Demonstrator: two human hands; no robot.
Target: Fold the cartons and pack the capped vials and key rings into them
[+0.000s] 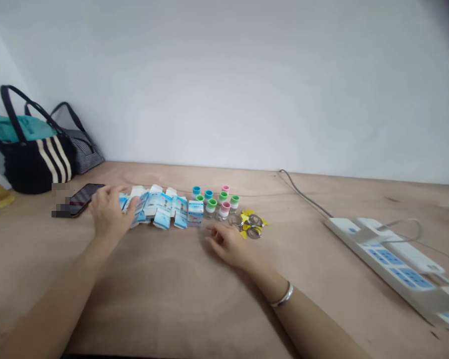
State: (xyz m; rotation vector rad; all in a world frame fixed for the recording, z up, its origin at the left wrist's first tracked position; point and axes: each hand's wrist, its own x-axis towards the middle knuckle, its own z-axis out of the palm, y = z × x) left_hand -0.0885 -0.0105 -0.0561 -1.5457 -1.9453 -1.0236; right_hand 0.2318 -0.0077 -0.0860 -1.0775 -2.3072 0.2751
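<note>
A row of small white-and-blue cartons [163,208] lies on the wooden table [179,294]. My left hand [108,212] rests on the left end of that row, fingers curled over a carton [139,208]. My right hand [228,244] lies on the table just in front of the row's right end, fingers loosely bent, holding nothing that I can see. Behind it stand several small vials with blue, green and pink caps [217,202]. Metal key rings with yellow tags [251,224] lie right of the vials.
A dark phone [83,198] lies left of my left hand. Two handbags [33,149] stand at the back left against the wall. White power strips [392,259] with cables lie on the right side of the table.
</note>
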